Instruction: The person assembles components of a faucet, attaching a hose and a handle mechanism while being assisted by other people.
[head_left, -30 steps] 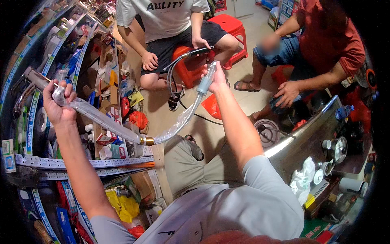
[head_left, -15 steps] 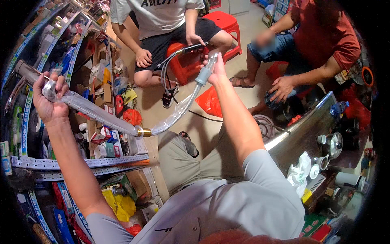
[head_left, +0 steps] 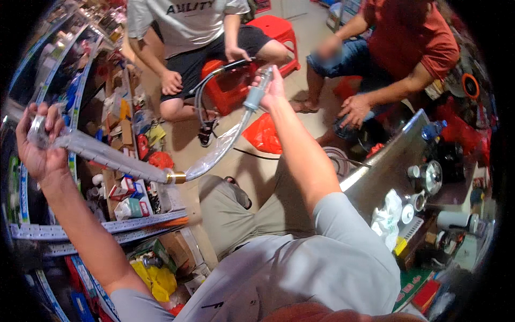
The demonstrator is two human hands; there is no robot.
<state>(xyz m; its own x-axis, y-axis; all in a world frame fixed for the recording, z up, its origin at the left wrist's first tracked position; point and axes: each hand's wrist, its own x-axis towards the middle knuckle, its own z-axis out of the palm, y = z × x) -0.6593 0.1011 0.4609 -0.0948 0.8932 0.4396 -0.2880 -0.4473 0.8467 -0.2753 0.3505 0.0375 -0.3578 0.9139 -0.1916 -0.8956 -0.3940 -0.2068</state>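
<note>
A long metal tube [head_left: 115, 154], sleeved in clear plastic, reaches across in front of me. My left hand [head_left: 45, 147] is closed around its far-left end, where a shiny round part shows between the fingers. At the other end of the tube, a gold-coloured fitting [head_left: 176, 177] leads into a flexible hose [head_left: 228, 142], also partly in clear plastic. My right hand [head_left: 274, 90] grips the hose's upper end, just above a grey collar [head_left: 254, 99]. Beyond it, a seated person's hand [head_left: 236, 53] holds a black cylindrical piece [head_left: 236, 65] with thin hoses hanging from it.
Shelves [head_left: 70, 70] crowded with small goods line the left. Red stools [head_left: 279, 37] stand ahead, and an orange-red bag [head_left: 263, 134] lies on the floor. Another person in a red shirt [head_left: 402, 43] sits at right, beside a table [head_left: 386, 155] with a teapot [head_left: 431, 178] and cups.
The whole view has shifted slightly, so the scene sits further left. My left hand has moved outward and a little down with the tube; both hands keep their hold.
</note>
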